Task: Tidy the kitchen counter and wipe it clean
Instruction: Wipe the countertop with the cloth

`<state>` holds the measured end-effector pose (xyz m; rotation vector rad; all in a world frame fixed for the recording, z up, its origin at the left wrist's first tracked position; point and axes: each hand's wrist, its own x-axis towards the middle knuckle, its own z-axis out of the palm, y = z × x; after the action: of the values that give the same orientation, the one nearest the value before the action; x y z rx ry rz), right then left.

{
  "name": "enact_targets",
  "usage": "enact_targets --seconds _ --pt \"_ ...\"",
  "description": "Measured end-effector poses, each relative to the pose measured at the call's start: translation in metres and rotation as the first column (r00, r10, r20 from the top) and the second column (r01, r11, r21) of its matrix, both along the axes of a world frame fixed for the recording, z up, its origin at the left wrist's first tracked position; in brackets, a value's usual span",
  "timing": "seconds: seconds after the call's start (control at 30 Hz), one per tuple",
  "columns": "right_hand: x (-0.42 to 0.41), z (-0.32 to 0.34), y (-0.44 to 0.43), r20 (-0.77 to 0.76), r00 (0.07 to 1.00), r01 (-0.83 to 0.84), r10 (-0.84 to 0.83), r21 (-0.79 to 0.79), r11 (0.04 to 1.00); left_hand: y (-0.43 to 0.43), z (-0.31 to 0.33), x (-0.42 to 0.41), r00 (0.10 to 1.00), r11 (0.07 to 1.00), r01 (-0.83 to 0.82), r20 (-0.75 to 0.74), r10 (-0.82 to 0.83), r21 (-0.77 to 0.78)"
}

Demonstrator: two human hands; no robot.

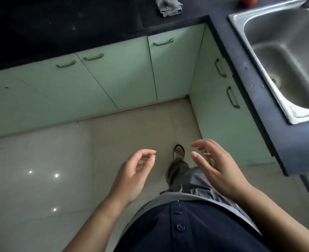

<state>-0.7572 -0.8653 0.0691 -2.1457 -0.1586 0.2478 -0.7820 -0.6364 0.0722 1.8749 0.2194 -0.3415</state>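
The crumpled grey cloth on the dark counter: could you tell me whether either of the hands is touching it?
Apart. The head view shows the crumpled grey cloth on the dark counter, while both hands, left and right, hang empty over the floor.

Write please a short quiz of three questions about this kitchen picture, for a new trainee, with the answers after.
1. True or false: the left hand and the right hand are both empty.
2. Where does the grey cloth lie?
A. in the sink
B. on the dark counter
C. on the floor
3. Fill in: the steel sink is set in the counter on the person's ____ side.

Key:
1. True; both are open, held above the floor and touching nothing.
2. B; it lies crumpled at the far end of the counter, well beyond both hands.
3. right
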Motion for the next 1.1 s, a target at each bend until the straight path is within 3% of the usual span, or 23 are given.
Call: enact_targets --seconds 0.3,0.53,0.87,0.93,1.03,1.1 --pt "0.229 0.029 0.009 0.059 0.998 -0.042 0.036 0.096 0.994 0.013 0.027 0.214 0.978 0.986 -0.164 0.133 0.162 0.003" --pt "0.335 0.022 0.027 0.014 0.995 -0.096 0.095 0.100 0.990 0.035 0.021 0.309 0.984 0.985 -0.162 0.089 0.157 0.053" --pt "0.515 0.017 0.065 0.026 1.000 -0.009 0.009 0.028 1.000 0.080 0.011 0.512 0.982 0.932 0.103 0.112 -0.151 0.348" --pt "0.552 0.015 0.071 0.047 0.999 0.003 -0.002 -0.010 1.000 0.089 0.010 0.555 0.970 0.888 0.148 0.113 -0.217 0.436" --pt "0.601 0.004 0.075 0.051 0.998 0.037 -0.032 -0.102 0.994 0.091 0.004 0.610 0.892 0.672 0.255 0.100 -0.442 0.695" --pt "0.627 -0.006 0.076 0.022 0.997 0.070 -0.068 -0.172 0.983 0.087 -0.002 0.637 0.838 0.567 0.290 0.081 -0.540 0.771"
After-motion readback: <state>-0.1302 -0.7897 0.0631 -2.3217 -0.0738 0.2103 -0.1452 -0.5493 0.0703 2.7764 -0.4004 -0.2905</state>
